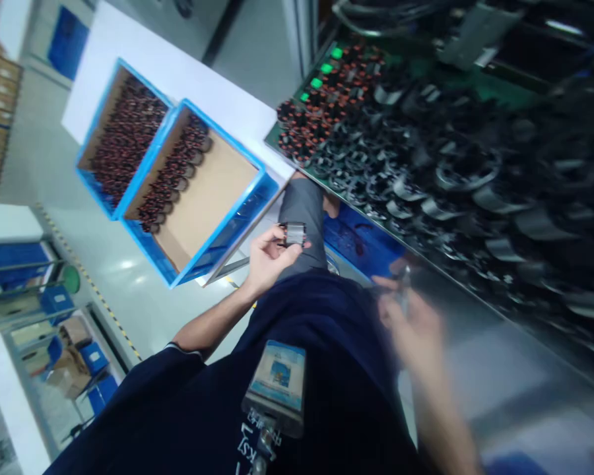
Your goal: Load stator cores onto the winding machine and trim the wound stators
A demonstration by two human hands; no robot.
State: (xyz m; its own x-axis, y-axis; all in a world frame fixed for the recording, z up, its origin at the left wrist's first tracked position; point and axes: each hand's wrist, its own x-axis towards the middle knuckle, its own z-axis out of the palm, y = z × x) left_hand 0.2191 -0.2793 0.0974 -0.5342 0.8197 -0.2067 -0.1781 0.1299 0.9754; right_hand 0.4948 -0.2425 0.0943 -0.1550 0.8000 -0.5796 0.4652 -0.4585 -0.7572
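In my left hand [270, 258] is a motor stator [296, 234], a short silvery cylinder with dark ends, pinched between thumb and fingers over my lap. My right hand [410, 316], smeared by motion, is closed around a small shiny metal piece [404, 285] whose kind I cannot make out. It is by the front edge of the bench, apart from the left hand. Many dark ring-shaped parts [406, 188] crowd the green bench top, and parts with orange-red windings [321, 109] stand at its far left end.
Left of the bench, a white table [228, 89] bears two blue crates. The nearer crate [228, 231] has rows of wound parts along one side and bare cardboard; the farther crate [99, 112] is densely filled. A blue bin [351, 237] sits under the bench edge.
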